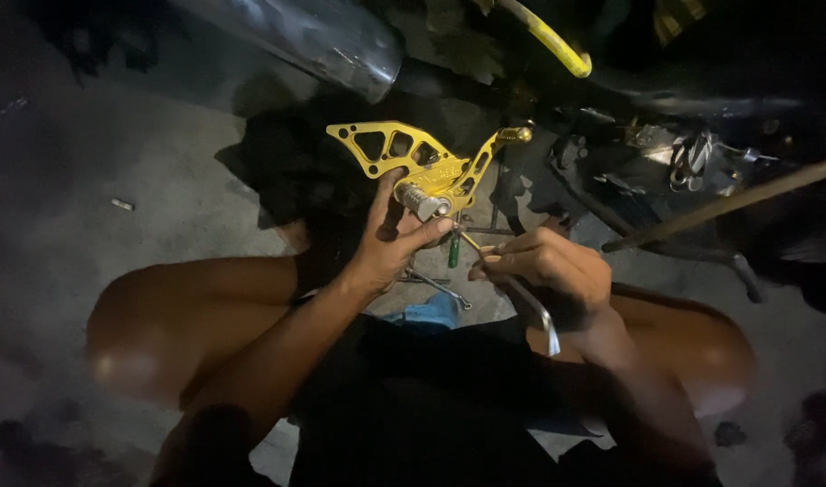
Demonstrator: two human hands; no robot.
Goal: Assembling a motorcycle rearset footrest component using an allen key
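A gold metal bracket (404, 149) with cut-out holes and a silver peg is held up in front of me. My left hand (390, 239) grips it from below, thumb and fingers around the silver peg (422, 200). My right hand (548, 266) holds a thin L-shaped hex key (530, 302), its tip pointing into the bracket's underside near the peg. A small green-handled tool (453, 252) shows between the two hands.
I squat on a concrete floor (115, 180) in dim light, knees to either side. A chrome exhaust pipe (327, 36) lies at the top, a yellow tube (557, 45) beside it. Dark motorcycle parts (692, 153) and a long rod (729, 203) sit at right. Small tools lie on the floor (435, 289).
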